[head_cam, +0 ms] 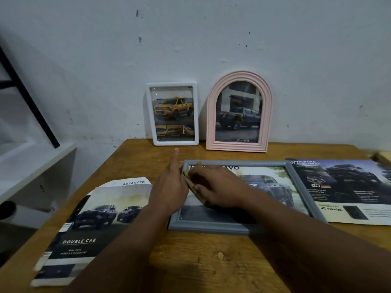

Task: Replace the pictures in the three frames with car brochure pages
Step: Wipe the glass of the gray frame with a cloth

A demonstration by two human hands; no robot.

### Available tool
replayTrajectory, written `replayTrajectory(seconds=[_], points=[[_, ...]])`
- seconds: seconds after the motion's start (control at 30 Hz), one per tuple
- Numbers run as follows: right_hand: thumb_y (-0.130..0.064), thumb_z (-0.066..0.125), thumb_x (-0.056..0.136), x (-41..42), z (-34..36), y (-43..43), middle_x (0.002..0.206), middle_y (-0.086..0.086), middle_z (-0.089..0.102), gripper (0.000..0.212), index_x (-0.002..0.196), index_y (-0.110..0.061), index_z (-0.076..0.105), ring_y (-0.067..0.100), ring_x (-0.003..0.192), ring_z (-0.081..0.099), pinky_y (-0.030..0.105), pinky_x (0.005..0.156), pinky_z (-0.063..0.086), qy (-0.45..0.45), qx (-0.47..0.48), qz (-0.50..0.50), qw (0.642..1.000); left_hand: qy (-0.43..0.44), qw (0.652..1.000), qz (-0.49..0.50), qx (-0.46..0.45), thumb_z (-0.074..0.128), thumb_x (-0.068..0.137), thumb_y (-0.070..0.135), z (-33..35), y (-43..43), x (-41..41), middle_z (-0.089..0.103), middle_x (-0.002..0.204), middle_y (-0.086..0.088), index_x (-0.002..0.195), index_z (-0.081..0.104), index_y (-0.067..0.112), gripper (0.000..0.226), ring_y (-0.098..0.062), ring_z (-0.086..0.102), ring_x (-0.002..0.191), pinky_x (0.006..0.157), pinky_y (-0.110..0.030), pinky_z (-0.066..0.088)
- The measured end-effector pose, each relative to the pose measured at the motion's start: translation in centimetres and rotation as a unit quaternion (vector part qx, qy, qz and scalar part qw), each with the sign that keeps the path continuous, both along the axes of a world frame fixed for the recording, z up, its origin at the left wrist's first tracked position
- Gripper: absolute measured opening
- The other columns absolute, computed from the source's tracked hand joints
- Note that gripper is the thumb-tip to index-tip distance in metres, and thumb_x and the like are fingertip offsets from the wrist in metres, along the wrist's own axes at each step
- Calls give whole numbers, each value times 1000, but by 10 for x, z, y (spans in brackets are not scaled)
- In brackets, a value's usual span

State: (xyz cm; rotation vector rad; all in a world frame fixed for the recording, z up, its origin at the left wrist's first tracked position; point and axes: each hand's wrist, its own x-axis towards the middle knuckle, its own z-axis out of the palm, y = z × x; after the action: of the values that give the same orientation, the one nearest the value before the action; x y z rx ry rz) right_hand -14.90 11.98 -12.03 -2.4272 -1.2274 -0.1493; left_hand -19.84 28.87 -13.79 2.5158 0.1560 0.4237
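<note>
A grey rectangular frame lies flat on the wooden table with a car brochure page showing inside it. Both hands rest over its left part. My right hand grips a small brownish piece, perhaps the frame's back stand; what it is stays unclear. My left hand touches that piece too, index finger pointing up. A white frame with a yellow pickup page and a pink arched frame with a dark pickup page lean upright against the wall.
A loose brochure stack marked "DOUBLE CAB" lies at the front left, overhanging the table edge. Another brochure sheet lies to the right of the grey frame. A white shelf unit with a black bar stands left of the table.
</note>
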Motion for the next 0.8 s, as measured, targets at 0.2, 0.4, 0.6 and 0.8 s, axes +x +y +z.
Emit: replayTrajectory(seconds=[0.2,0.4,0.6,0.8], points=[[-33,53,97,8,-1,5,137,9,55,51,144,-24,35,27,114,57,37,86,46,10,-74,-22,997,19,999,-23,30,48,102,16,5,-1,-1,49,153,3,162,-2,27,79,-23,57,128,105,-43,47],[-32,58,94,9,5,7,133,12,58,51,141,-21,39,31,115,56,42,92,46,-86,-101,-90,987,32,995,-30,90,40,104,32,3,-2,3,58,143,-5,162,1,29,69,-24,63,114,95,-47,52],[-30,50,99,2,1,2,128,5,57,40,137,-23,44,23,110,57,35,84,47,29,-25,-16,999,33,995,-38,82,40,105,34,-1,0,6,52,151,-4,163,4,27,68,-25,57,128,102,-46,49],[-29,56,96,4,3,-1,124,12,60,41,133,-20,40,34,106,61,42,82,50,-29,-78,-106,991,55,983,-17,174,36,105,35,2,-3,8,62,138,-11,162,10,19,64,-33,55,127,107,-45,43]])
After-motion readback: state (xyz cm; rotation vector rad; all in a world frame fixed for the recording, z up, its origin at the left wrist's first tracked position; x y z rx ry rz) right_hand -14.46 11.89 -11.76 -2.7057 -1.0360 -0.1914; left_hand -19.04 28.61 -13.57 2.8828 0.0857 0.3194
